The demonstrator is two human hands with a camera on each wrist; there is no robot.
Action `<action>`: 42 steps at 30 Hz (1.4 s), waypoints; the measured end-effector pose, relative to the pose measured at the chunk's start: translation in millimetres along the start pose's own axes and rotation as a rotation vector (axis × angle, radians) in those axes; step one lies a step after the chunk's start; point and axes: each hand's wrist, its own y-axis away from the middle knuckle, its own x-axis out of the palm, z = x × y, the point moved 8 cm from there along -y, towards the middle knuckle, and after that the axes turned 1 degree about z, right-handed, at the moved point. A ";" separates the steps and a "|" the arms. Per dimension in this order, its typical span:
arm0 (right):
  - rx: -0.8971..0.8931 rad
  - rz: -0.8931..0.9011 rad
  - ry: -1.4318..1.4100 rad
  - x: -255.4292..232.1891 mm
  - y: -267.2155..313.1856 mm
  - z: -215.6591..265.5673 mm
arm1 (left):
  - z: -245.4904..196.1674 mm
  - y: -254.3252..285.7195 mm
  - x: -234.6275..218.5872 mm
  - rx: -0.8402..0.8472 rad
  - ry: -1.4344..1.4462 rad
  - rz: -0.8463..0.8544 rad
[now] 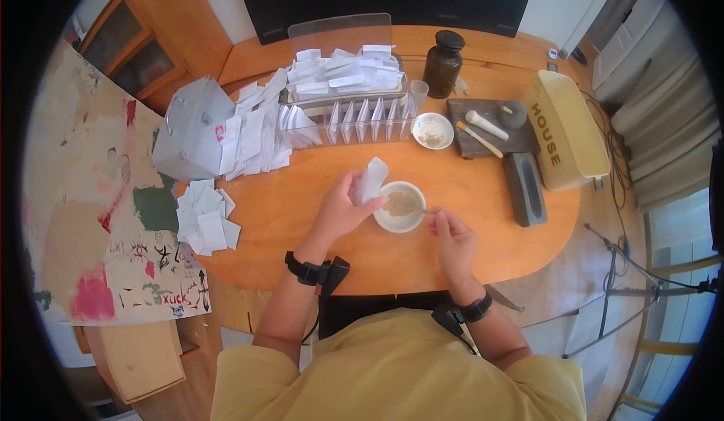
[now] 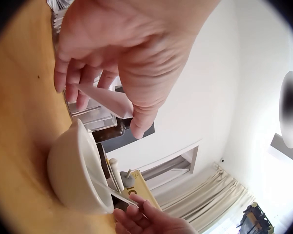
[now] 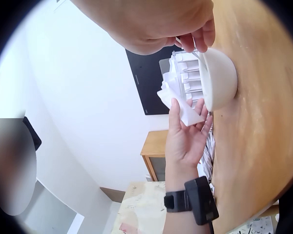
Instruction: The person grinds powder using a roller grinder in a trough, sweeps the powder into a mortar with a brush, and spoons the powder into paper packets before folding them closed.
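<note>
- Left hand [image 1: 345, 204]: fingers drawn narrow on a folded white paper [image 1: 372, 179], thumb on one side and fingertips on the other; the paper is held near the left rim of the white bowl [image 1: 400, 229]; whether anything lies inside the fold cannot be told;
- Right hand [image 1: 455, 244]: fingers pinch the end of a thin utensil [image 1: 417, 209], whose far part reaches into the bowl;
- Bowl: upright on the wooden surface [image 1: 294, 195], between the two hands and well apart from the dark jar [image 1: 443, 66]; pale brown matter [image 1: 397, 198] lies in it; neither hand appears to brace its wall;
- Possible fault, shifting: a hard sideways push of the utensil could slide or tip the unbraced bowl; the cause would be pressure against its inner wall;
- Possible fault, spillage: a laden tip, raised quickly or at a slant, could drop matter past the rim; a pinch at the handle's end may let the utensil roll;
- Possible fault, crushing: too firm a thumb could flatten the fold; too loose a hold could let the paper slip.
</note>
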 end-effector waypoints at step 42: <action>-0.298 0.125 0.684 6.3 3.8 39.5 | -7.5 92.2 -12.7 0.069 -0.670 -0.190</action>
